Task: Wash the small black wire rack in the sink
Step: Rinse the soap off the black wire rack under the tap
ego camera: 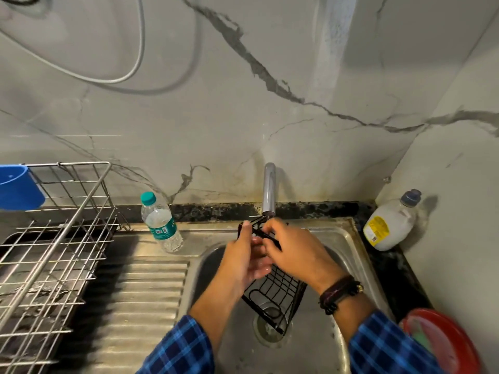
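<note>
2 hands held the small black wire rack (278, 290) over the sink (348, 238), directly under the tap (269, 188). Left hand (247, 259) and right hand (294, 251) both closed on its upper end; its long axis ran down from them toward the drain (266, 329).

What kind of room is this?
Most likely a home kitchen: a steel sink with a tap, a wire dish rack on the drainboard, and what looks like a dish soap bottle.
</note>
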